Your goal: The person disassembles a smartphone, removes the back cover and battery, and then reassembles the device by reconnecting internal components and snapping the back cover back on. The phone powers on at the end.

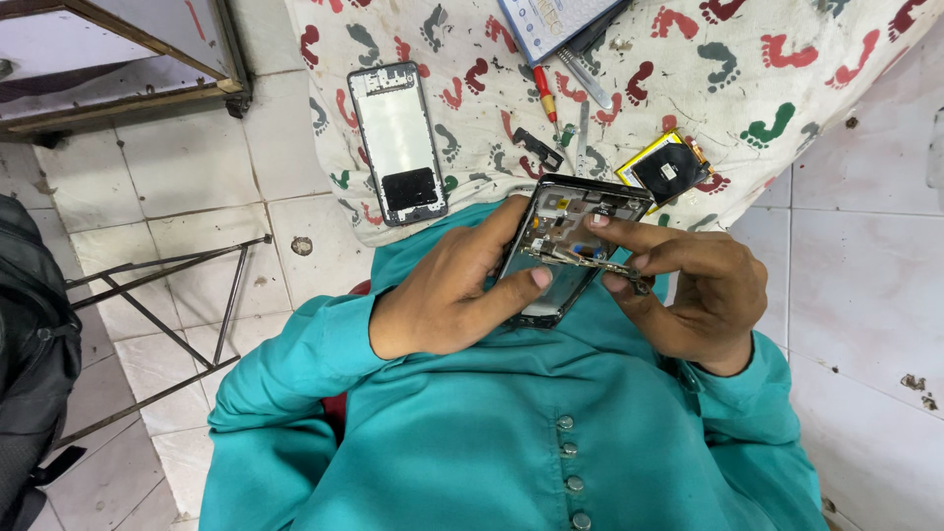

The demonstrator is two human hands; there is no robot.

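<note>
My left hand grips an opened black phone body from its left side, thumb laid across the lower edge. My right hand holds the phone's right side, with the index finger and thumb pinching a small part on the exposed circuit board. The phone is tilted, its inner side facing up, over my teal sleeves and lap. Both hands meet at the middle of the view.
A white cloth with coloured footprints lies ahead on the tiled floor. On it rest a phone back frame, a red-handled screwdriver, tweezers, a small black bracket and a yellow-edged battery. A metal stand and a black bag sit left.
</note>
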